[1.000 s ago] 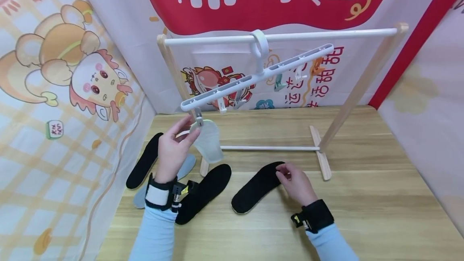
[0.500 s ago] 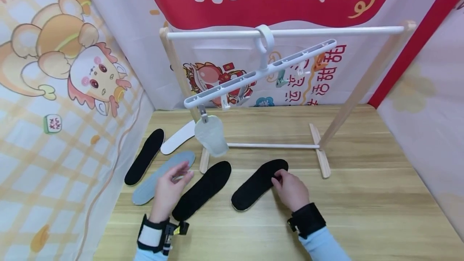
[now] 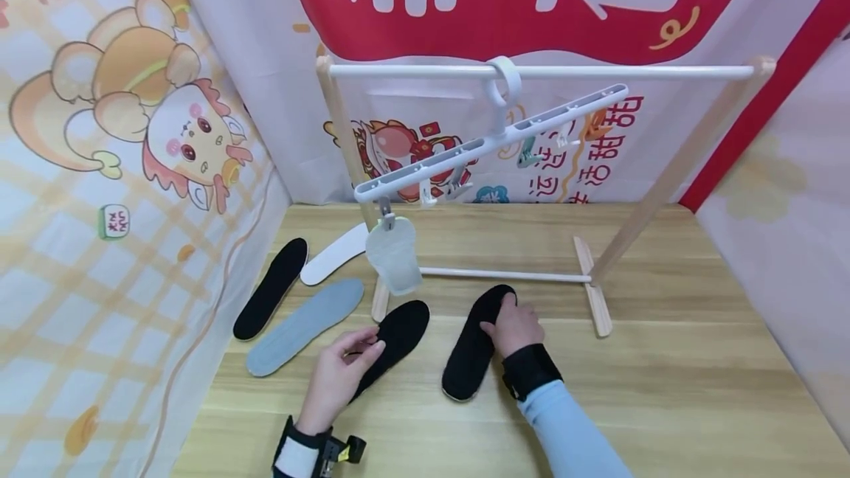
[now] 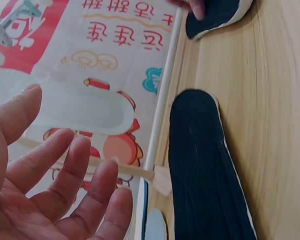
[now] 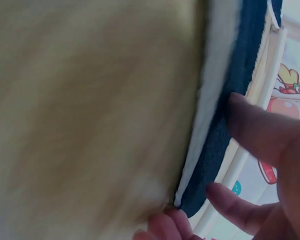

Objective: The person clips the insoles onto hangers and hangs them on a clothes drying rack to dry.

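Observation:
My right hand (image 3: 516,327) grips the upper end of a black insole (image 3: 467,360) on the table. In the right wrist view the thumb and a finger lie on its dark face (image 5: 240,65), with other fingertips at its edge. My left hand (image 3: 337,378) holds nothing; its fingers are loosely bent over a second black insole (image 3: 403,332), whose lower part it hides in the head view. A translucent, pale heel-shaped insole (image 3: 395,260) hangs from a grey clip (image 3: 388,221) at the left end of a white hanger (image 3: 451,159).
The hanger hooks over the white rail (image 3: 598,72) of a wooden-legged rack (image 3: 671,183). Left of the rack lie a black insole (image 3: 271,292), a grey-blue insole (image 3: 302,330) and a white insole (image 3: 334,255). Printed cloth (image 3: 159,279) walls the left side.
My left hand has left the clipped translucent insole, dropping down and then right over the black insole. My right hand has taken hold of the other black insole, which has turned more upright.

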Demonstrator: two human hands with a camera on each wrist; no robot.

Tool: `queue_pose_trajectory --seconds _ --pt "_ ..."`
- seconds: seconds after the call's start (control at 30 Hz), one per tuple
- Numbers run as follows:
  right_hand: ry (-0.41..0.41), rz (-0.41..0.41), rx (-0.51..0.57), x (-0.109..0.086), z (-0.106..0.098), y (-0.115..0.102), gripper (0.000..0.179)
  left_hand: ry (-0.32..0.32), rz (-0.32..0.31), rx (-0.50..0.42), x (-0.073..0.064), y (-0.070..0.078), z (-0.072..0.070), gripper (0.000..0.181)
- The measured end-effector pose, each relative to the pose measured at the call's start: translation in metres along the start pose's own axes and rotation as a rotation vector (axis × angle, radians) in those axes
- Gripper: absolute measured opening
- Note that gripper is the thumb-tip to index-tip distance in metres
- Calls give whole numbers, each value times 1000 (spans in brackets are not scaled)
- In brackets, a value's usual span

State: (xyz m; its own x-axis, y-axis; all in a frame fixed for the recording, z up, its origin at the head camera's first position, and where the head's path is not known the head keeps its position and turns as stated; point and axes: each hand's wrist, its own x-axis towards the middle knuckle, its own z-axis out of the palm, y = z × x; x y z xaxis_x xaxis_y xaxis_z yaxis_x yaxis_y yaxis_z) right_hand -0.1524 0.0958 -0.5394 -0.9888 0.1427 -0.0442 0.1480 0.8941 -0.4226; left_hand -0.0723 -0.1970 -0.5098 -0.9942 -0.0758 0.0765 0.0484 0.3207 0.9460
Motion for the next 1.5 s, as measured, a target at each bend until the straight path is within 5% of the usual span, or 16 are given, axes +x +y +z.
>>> queue_pose_trajectory --seconds 0.3,0.47,0.6,0.8,1.03,1.37,1.5 --pt "-25 -41 251 16 7 2 95 -68 16 -4 1 18 19 30" --pt "9 -81 384 13 9 11 96 -97 20 15 4 28 29 32" --pt "10 -59 550 9 5 16 80 -114 34 16 6 35 35 31" --pt "70 -65 682 -5 -14 22 21 -115 29 -11 8 45 41 28" --pt "147 -113 841 -26 -43 25 19 -100 51 -21 15 60 45 36" --pt "173 -188 836 -38 -65 27 18 -45 279 -154 40 98 48 40" --pt "166 -209 801 -49 -87 13 12 -36 281 -171 50 123 48 48"
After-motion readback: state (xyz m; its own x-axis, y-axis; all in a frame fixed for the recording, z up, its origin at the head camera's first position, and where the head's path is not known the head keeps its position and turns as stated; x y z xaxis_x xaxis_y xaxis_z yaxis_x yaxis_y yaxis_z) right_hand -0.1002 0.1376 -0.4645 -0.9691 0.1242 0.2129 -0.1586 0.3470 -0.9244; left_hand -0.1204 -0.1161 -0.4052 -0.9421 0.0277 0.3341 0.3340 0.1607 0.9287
